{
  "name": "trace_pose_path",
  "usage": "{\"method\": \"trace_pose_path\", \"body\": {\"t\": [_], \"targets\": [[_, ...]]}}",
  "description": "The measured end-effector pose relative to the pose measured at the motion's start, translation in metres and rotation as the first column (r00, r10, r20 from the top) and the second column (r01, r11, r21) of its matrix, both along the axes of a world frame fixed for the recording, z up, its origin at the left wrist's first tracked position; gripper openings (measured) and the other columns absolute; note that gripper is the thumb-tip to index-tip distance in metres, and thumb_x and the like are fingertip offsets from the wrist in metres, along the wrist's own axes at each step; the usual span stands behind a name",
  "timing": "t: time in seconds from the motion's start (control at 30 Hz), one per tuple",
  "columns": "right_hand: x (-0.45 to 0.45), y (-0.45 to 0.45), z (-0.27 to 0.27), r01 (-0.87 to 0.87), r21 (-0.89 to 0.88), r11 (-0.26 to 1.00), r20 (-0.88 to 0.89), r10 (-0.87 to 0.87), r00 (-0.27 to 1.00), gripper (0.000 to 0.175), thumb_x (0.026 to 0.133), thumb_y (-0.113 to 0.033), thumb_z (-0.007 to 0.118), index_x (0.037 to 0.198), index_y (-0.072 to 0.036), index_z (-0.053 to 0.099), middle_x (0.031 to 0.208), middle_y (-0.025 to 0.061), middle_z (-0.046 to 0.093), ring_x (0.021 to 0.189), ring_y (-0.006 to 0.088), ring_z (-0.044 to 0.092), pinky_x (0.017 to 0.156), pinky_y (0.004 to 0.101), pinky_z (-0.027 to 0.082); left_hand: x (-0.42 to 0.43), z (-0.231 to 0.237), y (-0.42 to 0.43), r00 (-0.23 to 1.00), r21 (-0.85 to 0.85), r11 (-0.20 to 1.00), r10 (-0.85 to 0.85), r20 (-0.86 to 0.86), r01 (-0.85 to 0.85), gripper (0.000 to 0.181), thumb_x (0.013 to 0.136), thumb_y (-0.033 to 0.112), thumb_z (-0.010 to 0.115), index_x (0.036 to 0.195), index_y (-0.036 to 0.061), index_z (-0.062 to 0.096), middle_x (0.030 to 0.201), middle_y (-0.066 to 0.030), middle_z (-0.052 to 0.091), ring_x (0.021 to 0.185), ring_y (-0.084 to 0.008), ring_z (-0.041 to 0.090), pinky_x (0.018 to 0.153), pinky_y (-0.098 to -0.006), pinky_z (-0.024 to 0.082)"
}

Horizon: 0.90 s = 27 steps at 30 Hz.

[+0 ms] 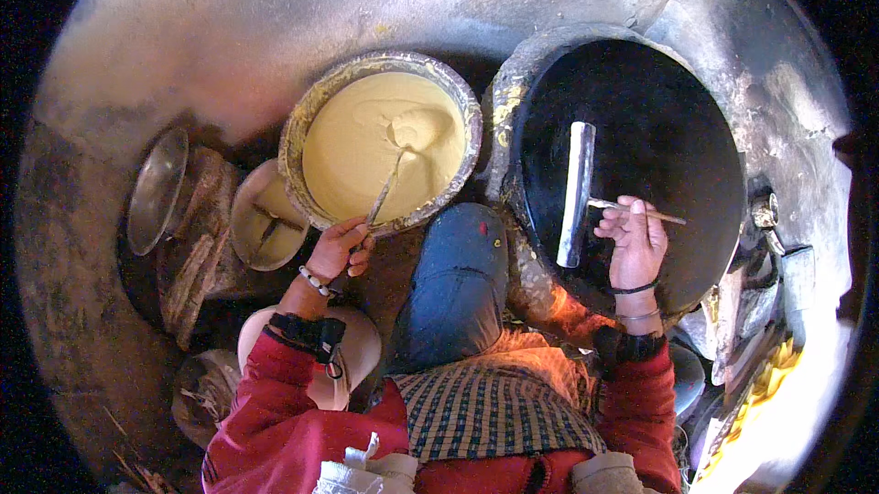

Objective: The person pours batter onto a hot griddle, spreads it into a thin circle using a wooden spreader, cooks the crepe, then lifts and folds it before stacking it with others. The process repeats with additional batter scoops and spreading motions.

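My left hand [338,248] grips the long handle of a ladle [386,193], whose bowl is dipped in pale yellow batter [343,144]. That batter fills much of a round pot with a crusted rim [292,123]. In my right hand [637,241] is the thin wooden handle of a T-shaped spreader [577,195]. Its long, pale head lies across the left part of a large, round, black griddle [659,116]. Whether the head touches the griddle I cannot tell. No batter shows on the dark surface.
Flames [577,308] glow under the griddle's near edge, close to my right forearm. Left of the pot are a batter-smeared bowl [264,250], a metal bowl [159,192] and split firewood [189,281]. My knee [457,253] rises between pot and griddle. Behind them curves a plastered wall [275,6].
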State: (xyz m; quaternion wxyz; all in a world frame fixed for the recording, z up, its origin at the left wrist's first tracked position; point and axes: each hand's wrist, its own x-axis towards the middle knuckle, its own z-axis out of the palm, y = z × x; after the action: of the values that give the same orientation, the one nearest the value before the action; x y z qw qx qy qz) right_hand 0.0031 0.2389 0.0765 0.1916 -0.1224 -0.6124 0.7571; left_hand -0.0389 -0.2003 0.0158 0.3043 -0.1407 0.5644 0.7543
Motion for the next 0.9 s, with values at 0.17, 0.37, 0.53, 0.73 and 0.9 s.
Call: {"method": "trace_pose_path", "body": {"t": [0.17,0.37,0.53,0.73,0.9], "targets": [[0.021,0.017,-0.002,0.031,-0.01,0.999,-0.028,-0.031,0.999,0.03,0.102,-0.026,0.048,0.105,0.002,0.06,0.084,0.0113,0.066,0.067,0.0149,0.063,0.06,0.0305,0.057,0.001,0.003,-0.009,0.998,-0.041,0.998,0.056,0.014,-0.056,0.033,0.099,0.015,0.05,0.131,0.007,0.048,0.081,-0.005,0.055,0.051,-0.0096,0.042,0.04,-0.0252,0.037],[0.051,0.042,0.004,0.118,0.001,0.993,-0.034,-0.118,0.992,0.031,0.102,-0.027,0.048,0.106,0.001,0.06,0.083,0.0113,0.066,0.067,0.0155,0.063,0.06,0.0307,0.057,-0.003,0.029,0.0,0.997,-0.008,0.999,-0.049,-0.068,0.048,0.031,0.1,0.017,0.05,0.129,0.0065,0.049,0.081,-0.0053,0.055,0.049,-0.0086,0.042,0.039,-0.024,0.037],[0.09,0.066,0.018,0.23,0.011,0.973,-0.078,-0.228,0.97,0.03,0.102,-0.025,0.049,0.105,0.003,0.059,0.081,0.0131,0.066,0.066,0.0165,0.064,0.059,0.0306,0.058,-0.013,0.1,0.041,0.976,-0.157,0.98,-0.148,-0.157,0.124,0.029,0.1,0.018,0.05,0.124,0.0023,0.051,0.081,-0.0048,0.054,0.047,-0.007,0.041,0.038,-0.0227,0.036],[0.165,0.107,0.032,0.388,0.005,0.921,-0.066,-0.387,0.92,0.03,0.101,-0.027,0.05,0.103,0.0,0.061,0.081,0.0116,0.068,0.066,0.0167,0.064,0.059,0.0305,0.057,-0.035,0.191,0.146,0.882,-0.189,0.933,-0.354,-0.31,0.308,0.041,0.1,0.014,0.049,0.138,0.0004,0.043,0.083,-0.0036,0.055,0.05,-0.0054,0.041,0.039,-0.0207,0.036],[0.233,0.137,0.038,0.495,-0.01,0.869,-0.126,-0.492,0.861,0.03,0.101,-0.027,0.051,0.103,0.001,0.061,0.08,0.0104,0.067,0.065,0.0157,0.062,0.06,0.031,0.052,-0.05,0.206,0.246,0.789,-0.089,0.906,-0.405,-0.462,0.413,0.05,0.095,0.01,0.056,0.14,-0.0027,0.039,0.083,-0.0046,0.055,0.051,-0.0069,0.043,0.039,-0.0222,0.037]]}}
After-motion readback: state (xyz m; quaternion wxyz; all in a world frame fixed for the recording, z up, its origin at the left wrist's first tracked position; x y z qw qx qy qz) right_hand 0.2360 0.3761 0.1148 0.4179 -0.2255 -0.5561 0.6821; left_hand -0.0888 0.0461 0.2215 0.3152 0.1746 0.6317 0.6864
